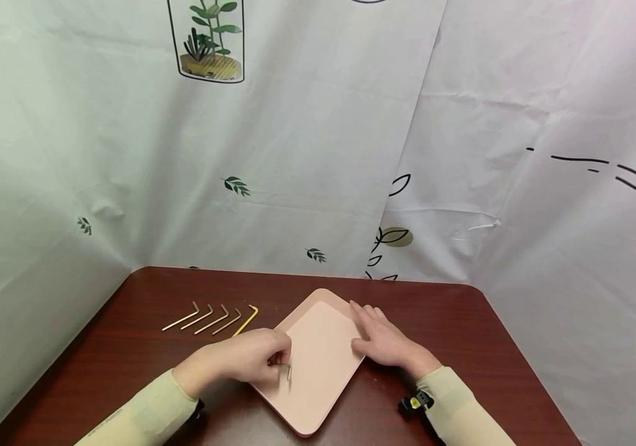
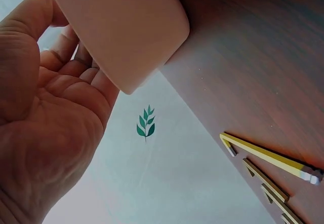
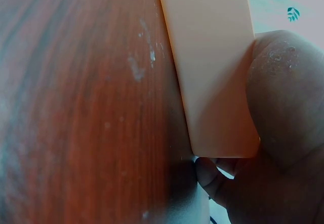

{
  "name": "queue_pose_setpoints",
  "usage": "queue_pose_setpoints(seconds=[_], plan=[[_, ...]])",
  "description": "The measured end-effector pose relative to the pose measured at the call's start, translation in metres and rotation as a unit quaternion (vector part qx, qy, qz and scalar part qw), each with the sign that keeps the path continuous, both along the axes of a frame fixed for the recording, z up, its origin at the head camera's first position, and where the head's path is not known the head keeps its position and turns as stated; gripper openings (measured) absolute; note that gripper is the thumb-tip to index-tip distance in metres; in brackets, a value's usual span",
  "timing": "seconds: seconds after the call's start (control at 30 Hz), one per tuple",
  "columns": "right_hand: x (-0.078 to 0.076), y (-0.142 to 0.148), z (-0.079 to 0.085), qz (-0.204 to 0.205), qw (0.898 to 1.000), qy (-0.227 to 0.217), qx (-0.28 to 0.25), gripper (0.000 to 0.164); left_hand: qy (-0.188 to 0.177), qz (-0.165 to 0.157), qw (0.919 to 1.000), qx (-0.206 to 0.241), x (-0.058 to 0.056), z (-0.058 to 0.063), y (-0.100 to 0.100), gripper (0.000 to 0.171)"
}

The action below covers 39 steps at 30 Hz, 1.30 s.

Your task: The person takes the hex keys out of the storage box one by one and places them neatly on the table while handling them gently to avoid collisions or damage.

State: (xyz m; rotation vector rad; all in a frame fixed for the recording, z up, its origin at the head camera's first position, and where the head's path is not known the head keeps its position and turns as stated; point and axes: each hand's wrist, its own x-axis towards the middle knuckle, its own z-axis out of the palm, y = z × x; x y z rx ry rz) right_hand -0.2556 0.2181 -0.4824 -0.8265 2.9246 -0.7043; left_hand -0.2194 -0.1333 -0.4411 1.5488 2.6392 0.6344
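A pale pink tray (image 1: 323,353) lies on the table, turned cornerwise. Over its left side my left hand (image 1: 253,356) pinches a small L-shaped hex key (image 1: 289,375), whose short end shows below the fingers. From the left wrist view the palm is beside the tray's wall (image 2: 121,26), and the key is hidden there. My right hand (image 1: 387,341) grips the tray's right corner, thumb over the rim and the other fingers along the outside; the right wrist view shows the thumb (image 3: 286,97) against the tray wall (image 3: 212,77).
Left of the tray, several metal hex keys (image 1: 212,320) lie in a slanted row, with a yellow hex key (image 1: 247,320) nearest the tray. The dark red wooden table (image 1: 435,310) is bordered by white printed cloth (image 1: 295,155) at the back and sides.
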Motion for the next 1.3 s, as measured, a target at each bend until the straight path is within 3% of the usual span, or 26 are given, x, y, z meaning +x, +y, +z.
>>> queue_pose_setpoints(seconds=[0.43,0.67,0.9,1.3], plan=[[0.001,0.0,-0.001,0.0,1.0,0.003,0.002,0.087,-0.061,0.027,0.9961,0.058,0.001,0.0,-0.005,0.024],[0.0,0.0,-0.001,0.005,1.0,0.022,0.002,0.088,-0.05,0.033,0.9937,0.095,0.001,0.001,-0.005,0.025],[0.0,-0.001,0.0,0.001,1.0,0.006,0.001,0.088,-0.054,0.043,0.9887,0.133,0.0,0.006,-0.009,0.029],[-0.001,0.0,-0.001,-0.002,1.0,0.01,0.002,0.089,-0.036,0.028,0.9763,0.212,0.005,0.013,-0.01,0.035]])
